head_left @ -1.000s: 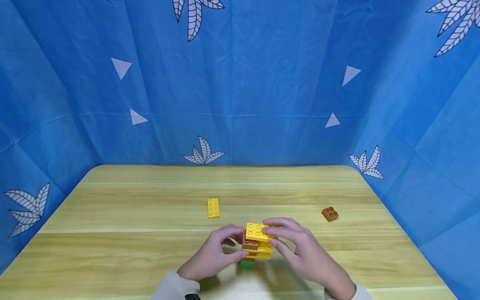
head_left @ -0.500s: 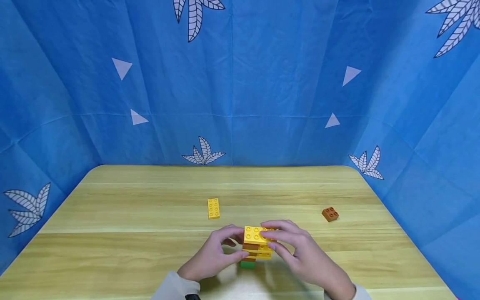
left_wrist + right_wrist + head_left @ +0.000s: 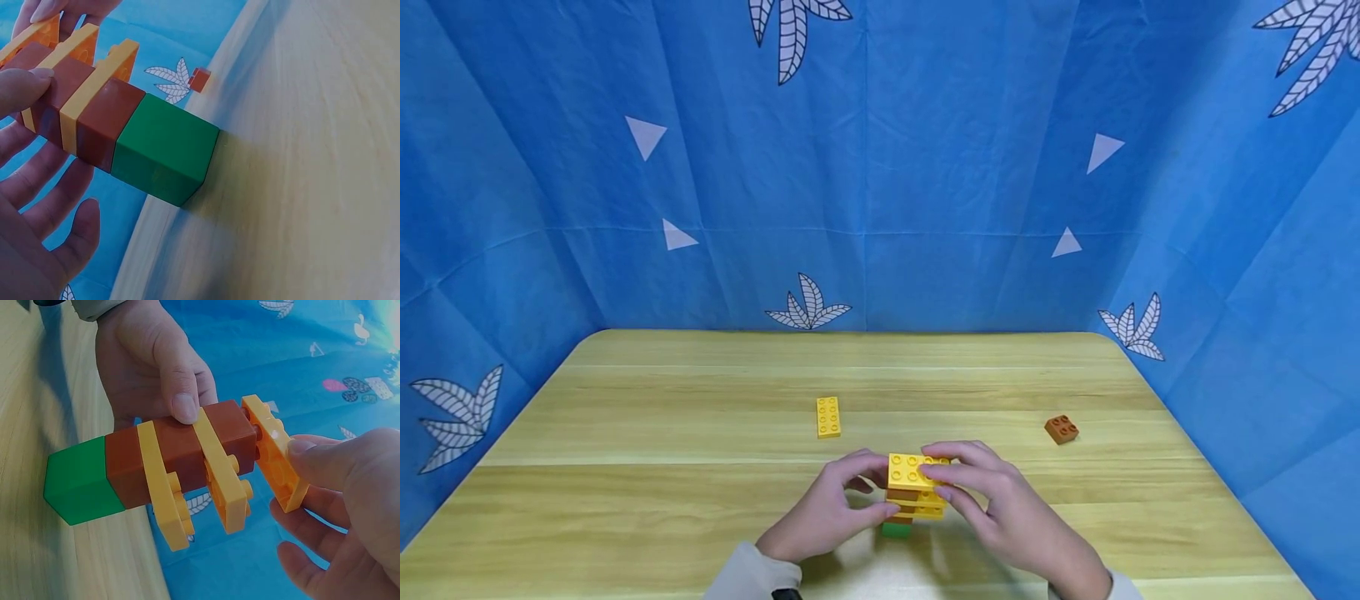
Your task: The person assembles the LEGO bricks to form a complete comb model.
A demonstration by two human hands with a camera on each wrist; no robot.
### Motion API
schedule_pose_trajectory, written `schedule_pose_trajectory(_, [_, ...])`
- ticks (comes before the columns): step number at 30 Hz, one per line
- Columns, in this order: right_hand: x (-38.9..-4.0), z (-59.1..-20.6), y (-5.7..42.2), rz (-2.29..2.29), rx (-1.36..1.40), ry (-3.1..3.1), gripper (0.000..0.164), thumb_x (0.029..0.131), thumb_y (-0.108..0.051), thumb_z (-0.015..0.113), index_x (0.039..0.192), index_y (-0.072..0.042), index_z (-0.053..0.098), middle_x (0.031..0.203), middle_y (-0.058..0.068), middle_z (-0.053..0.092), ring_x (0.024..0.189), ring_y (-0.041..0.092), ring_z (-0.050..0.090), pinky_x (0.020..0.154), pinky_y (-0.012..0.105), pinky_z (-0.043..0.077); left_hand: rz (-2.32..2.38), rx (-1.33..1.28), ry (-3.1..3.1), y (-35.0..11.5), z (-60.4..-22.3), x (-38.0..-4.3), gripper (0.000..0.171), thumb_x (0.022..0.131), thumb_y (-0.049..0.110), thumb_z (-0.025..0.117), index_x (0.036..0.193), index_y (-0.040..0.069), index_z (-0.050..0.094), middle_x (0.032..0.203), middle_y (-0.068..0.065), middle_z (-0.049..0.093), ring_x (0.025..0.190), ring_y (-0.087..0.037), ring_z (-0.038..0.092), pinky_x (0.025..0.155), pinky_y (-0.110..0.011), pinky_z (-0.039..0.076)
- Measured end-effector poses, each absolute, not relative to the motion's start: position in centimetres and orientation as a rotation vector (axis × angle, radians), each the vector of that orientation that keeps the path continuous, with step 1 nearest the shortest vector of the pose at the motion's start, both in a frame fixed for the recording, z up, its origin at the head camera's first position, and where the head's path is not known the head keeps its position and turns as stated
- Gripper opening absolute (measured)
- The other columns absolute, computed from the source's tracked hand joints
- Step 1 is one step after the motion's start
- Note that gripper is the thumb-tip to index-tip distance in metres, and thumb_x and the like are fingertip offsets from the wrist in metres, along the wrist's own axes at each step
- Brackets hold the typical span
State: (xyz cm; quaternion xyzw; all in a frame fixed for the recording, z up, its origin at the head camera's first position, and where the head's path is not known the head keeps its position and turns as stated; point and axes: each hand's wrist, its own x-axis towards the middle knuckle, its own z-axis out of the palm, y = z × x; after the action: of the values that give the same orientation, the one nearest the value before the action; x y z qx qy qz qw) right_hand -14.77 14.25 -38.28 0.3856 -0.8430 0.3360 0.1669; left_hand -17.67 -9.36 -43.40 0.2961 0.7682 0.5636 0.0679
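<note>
A tower of toy building bricks stands upright on the table. Its base is a green brick (image 3: 165,147), with brown bricks (image 3: 178,445) and thin yellow plates (image 3: 164,487) alternating above, the plates jutting out toward the right-hand side. My left hand (image 3: 831,510) grips the tower's upper part between thumb and fingers. My right hand (image 3: 1003,512) pinches the topmost yellow plate (image 3: 907,472) by its overhanging end. In the right wrist view this plate sits slightly tilted over the top brown brick, whose studs show in the gap between them.
Behind the tower lies a loose yellow plate (image 3: 828,417) with its studs up. A loose brown brick (image 3: 1062,429) lies farther to the right. Blue printed cloth (image 3: 970,167) hangs around the back and sides of the wooden table (image 3: 647,433).
The topmost yellow plate has come down and slightly left in my right hand, and it now covers the brown brick's studs in the head view. My left hand has kept its grip.
</note>
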Motion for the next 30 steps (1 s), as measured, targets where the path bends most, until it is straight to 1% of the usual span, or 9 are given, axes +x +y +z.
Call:
schedule_pose_trajectory(3, [-14.8,-38.3,14.3,0.942,1.099,-2.397,0.03,0.085,-0.003,0.066,0.112,-0.015,0.069,0.121,0.001,0.06,0.108,0.018,0.057,0.082,0.027,0.054,1.709,0.903,2.327,-9.2,-43.3,-17.6,0.033,0.086,0.028,0.07,0.117,0.022,0.061,0.106,0.006,0.063,0.097,-0.011,0.058,0.084,-0.031,0.051])
schedule_pose_trajectory(6, [-14.8,-38.3,14.3,0.94,1.114,-2.376,0.03,0.085,-0.002,0.066,0.112,-0.014,0.069,0.121,0.002,0.06,0.107,0.018,0.057,0.081,0.026,0.054,1.765,0.903,2.329,-9.0,-43.1,-17.4,0.038,0.087,0.027,0.068,0.123,0.022,0.058,0.109,0.005,0.062,0.099,-0.012,0.058,0.085,-0.032,0.051])
schedule_pose_trajectory(10, [-14.9,-38.3,14.2,0.953,1.14,-2.339,0.029,0.085,-0.001,0.066,0.112,-0.012,0.069,0.12,0.004,0.06,0.106,0.019,0.058,0.081,0.02,0.052,1.86,0.92,2.318,-8.7,-42.7,-17.1,0.042,0.09,0.023,0.065,0.13,0.021,0.054,0.115,0.002,0.061,0.102,-0.013,0.056,0.086,-0.032,0.051])
schedule_pose_trajectory(13, [-14.9,-38.3,14.2,0.964,1.147,-2.33,0.03,0.085,-0.001,0.066,0.112,-0.012,0.069,0.12,0.004,0.06,0.105,0.019,0.058,0.081,0.017,0.051,1.878,0.946,2.324,-8.6,-42.4,-16.8,0.039,0.091,0.022,0.063,0.129,0.021,0.054,0.116,0.003,0.06,0.103,-0.014,0.056,0.086,-0.032,0.05])
schedule_pose_trajectory(15, [-14.9,-38.3,14.1,0.969,1.141,-2.336,0.03,0.085,-0.001,0.066,0.112,-0.012,0.069,0.12,0.003,0.06,0.106,0.019,0.058,0.081,0.018,0.052,1.875,0.952,2.329,-8.5,-42.3,-16.7,0.038,0.092,0.022,0.062,0.129,0.022,0.055,0.116,0.004,0.06,0.104,-0.014,0.055,0.087,-0.032,0.05])
schedule_pose_trajectory(21, [-14.9,-38.5,14.2,0.978,1.12,-2.352,0.03,0.084,-0.001,0.067,0.111,-0.014,0.069,0.119,0.004,0.061,0.106,0.019,0.059,0.08,0.026,0.055,1.867,0.941,2.326,-8.5,-42.2,-16.7,0.036,0.092,0.022,0.061,0.127,0.026,0.055,0.116,0.007,0.059,0.104,-0.014,0.055,0.087,-0.032,0.049])
schedule_pose_trajectory(30, [-14.8,-38.6,14.2,0.999,1.079,-2.363,0.03,0.086,-0.004,0.066,0.113,-0.016,0.067,0.12,0.002,0.061,0.107,0.019,0.06,0.083,0.029,0.054,1.865,0.952,2.319,-8.6,-42.3,-16.7,0.034,0.093,0.021,0.059,0.127,0.025,0.055,0.114,0.006,0.06,0.103,-0.014,0.056,0.087,-0.032,0.05])
